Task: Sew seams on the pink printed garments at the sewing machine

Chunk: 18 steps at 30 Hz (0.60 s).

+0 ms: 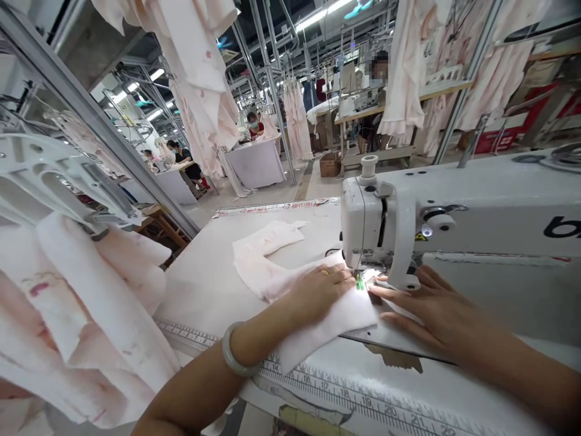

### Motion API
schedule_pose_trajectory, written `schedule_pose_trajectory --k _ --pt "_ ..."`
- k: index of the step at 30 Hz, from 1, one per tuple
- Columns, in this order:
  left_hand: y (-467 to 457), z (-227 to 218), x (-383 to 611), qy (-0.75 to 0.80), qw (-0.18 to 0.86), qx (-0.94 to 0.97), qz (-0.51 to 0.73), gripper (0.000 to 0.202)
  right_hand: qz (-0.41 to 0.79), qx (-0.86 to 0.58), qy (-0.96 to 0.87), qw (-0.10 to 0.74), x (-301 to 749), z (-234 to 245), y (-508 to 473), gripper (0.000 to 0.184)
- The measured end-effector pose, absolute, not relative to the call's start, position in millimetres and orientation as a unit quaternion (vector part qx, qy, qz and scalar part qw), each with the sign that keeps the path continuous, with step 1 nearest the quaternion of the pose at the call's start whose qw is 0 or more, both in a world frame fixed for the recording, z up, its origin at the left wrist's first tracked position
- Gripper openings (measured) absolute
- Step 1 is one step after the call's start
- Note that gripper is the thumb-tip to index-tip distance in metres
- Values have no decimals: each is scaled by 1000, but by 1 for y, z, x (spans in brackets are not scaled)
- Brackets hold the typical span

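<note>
A pale pink fabric piece (pixel 267 266) lies on the white sewing table (pixel 209 284), running under the needle of a white sewing machine (pixel 458 212). My left hand (pixel 318 290) lies flat on the fabric just left of the presser foot (pixel 360 282), fingers stretched out; a ring and a pale bangle show. My right hand (pixel 431 309) lies flat on the right side of the needle, fingers extended toward the fabric edge under the machine arm.
A stack of pink garment pieces (pixel 86 321) hangs on a rack at the left. A ruler strip (pixel 345 393) runs along the table's near edge. Hanging garments (pixel 204 79) and other workers at tables (pixel 254 163) fill the background.
</note>
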<state>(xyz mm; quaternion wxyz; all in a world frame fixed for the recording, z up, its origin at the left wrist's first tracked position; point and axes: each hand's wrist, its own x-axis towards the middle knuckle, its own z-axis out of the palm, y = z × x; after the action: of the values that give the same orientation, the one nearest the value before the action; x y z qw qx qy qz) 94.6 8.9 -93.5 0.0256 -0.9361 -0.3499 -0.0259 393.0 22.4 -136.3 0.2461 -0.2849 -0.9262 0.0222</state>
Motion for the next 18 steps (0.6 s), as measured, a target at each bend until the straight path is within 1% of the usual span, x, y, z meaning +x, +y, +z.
schedule_pose_trajectory --k 7,10,13,15,18 --pt "9 -95 92 -347 23 -937 -32 47 1 -294 -916 274 391 -122 24 54" --pt "6 -95 94 -363 27 -931 -25 49 -4 -287 -915 282 391 -120 25 53" --pt "6 -94 94 -383 42 -922 -36 43 -12 -275 -916 292 393 -117 27 53" --pt "12 -88 86 -417 52 -906 -58 41 -9 -272 -916 293 394 -117 29 51" --pt "24 -71 52 -553 71 -826 -84 38 0 -268 -917 295 393 -117 30 45"
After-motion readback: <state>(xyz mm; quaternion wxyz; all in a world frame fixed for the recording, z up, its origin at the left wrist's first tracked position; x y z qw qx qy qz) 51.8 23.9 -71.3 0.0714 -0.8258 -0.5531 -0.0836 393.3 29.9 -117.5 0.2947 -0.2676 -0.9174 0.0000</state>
